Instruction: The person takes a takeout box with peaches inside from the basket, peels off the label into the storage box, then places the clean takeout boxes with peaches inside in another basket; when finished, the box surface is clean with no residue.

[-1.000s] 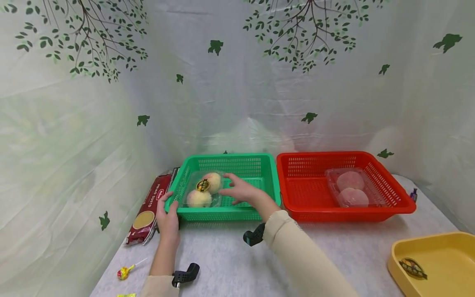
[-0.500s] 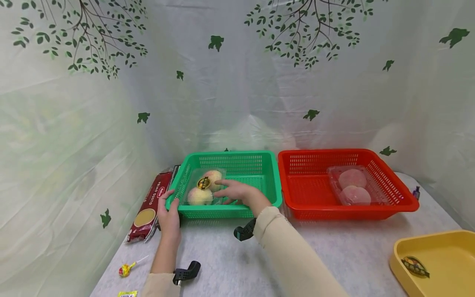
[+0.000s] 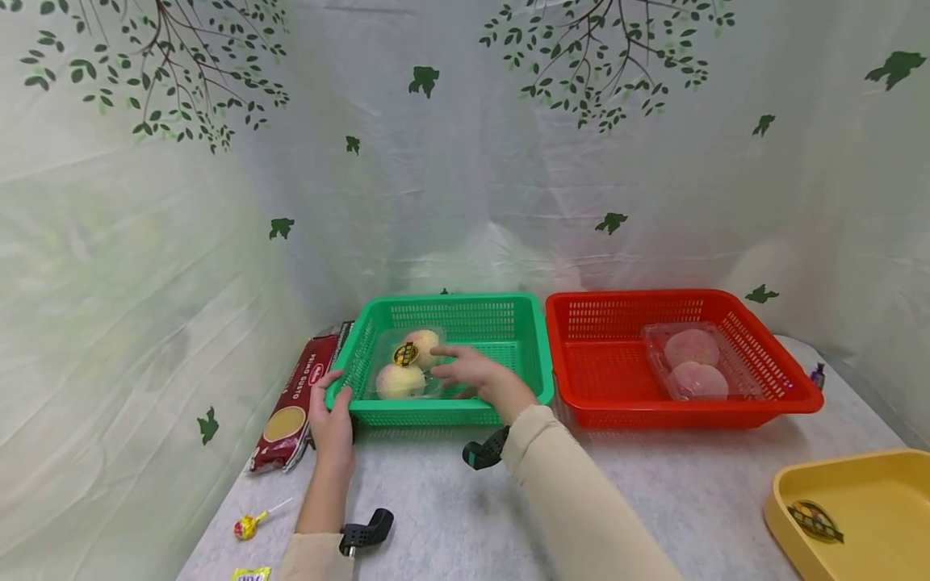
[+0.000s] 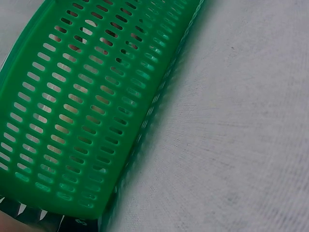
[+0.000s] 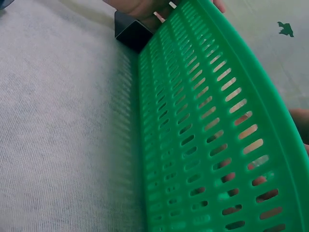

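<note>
A clear plastic pack of two peaches (image 3: 402,382) with a black-and-yellow label lies in the left part of the green basket (image 3: 450,413). My left hand (image 3: 331,424) grips the front left corner of this basket, fingers over the rim. Inside the basket, my right hand (image 3: 485,381) reaches over the front rim with extended, spread fingers at the right edge of the pack. Perforated basket wall (image 5: 203,121) fills much of the right wrist view and partly hides the right fingers. The left wrist view shows mostly the basket's outer wall (image 4: 87,106).
To the right stands a red basket (image 3: 596,375) with another peach pack (image 3: 693,363). A yellow tray (image 3: 872,524) sits at the lower right. On the left lie a dark red packet (image 3: 294,403), a lollipop (image 3: 247,526) and a yellow wrapper (image 3: 250,574). A small purple item (image 3: 818,376) stands far right.
My right hand has moved left onto the peach pack's edge, and then the pack has shifted slightly right in the basket. The left hand keeps its place on the corner.
</note>
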`<state>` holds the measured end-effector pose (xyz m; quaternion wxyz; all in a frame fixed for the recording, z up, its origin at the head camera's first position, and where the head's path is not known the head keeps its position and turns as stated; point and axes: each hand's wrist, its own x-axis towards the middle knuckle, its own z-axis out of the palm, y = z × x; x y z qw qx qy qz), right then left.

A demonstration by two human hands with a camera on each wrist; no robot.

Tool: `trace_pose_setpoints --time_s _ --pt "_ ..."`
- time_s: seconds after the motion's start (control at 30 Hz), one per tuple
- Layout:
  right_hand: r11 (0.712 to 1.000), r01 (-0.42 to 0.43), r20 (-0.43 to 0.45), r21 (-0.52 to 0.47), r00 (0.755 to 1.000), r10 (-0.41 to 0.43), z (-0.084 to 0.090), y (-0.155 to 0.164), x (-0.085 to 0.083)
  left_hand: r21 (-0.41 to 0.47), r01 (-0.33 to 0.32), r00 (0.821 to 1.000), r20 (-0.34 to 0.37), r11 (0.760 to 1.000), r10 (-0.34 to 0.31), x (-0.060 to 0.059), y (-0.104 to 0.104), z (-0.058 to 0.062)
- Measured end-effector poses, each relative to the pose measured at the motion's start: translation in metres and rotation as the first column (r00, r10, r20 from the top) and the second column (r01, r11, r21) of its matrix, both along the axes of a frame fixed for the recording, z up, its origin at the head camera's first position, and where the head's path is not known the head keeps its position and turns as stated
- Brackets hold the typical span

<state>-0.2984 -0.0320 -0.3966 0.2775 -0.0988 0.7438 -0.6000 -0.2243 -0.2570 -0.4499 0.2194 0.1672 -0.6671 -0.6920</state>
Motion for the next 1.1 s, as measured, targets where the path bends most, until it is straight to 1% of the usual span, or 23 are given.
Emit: trace_pose_setpoints --time_s 0.13,0.27,0.47,0.67,0.77,0.9,1.1 --pt "0.997 0.07 -0.027 -0.014 0.997 -0.071 0.0014 0.0026 0.001 0.005 0.011 1.0 0.006 1.0 -0.011 -0.0003 -0.0004 0.0003" --pt "0.991 0.129 -0.066 -0.025 0.989 -0.13 0.004 0.0039 0.0023 0.01 0.018 1.0 0.007 1.0 -0.018 -0.0007 -0.0008 0.0008" --pt "0.972 0.23 -0.14 -0.044 0.962 -0.234 0.006 0.005 0.0024 0.001 0.015 1.0 -0.011 1.0 -0.015 -0.0002 -0.0012 0.0006" --pt "0.957 0.286 -0.176 -0.049 0.941 -0.29 0.0059 0.005 0.0029 -0.017 0.012 0.999 -0.04 1.0 -0.012 0.0019 -0.0018 -0.0002" --pt "0.952 0.299 -0.168 -0.058 0.937 -0.305 0.0058 0.005 0.0032 -0.016 0.014 0.999 -0.039 1.0 -0.015 0.0019 -0.003 -0.0007" --pt "0.943 0.321 -0.117 -0.083 0.937 -0.329 0.0052 0.0053 0.0035 -0.012 0.014 0.999 -0.034 1.0 -0.015 0.002 -0.0039 -0.0018" --pt "0.92 0.366 -0.021 -0.144 0.928 -0.372 0.0052 0.0085 0.0037 -0.008 0.015 0.999 -0.028 1.0 -0.015 0.0032 -0.0024 -0.0013"
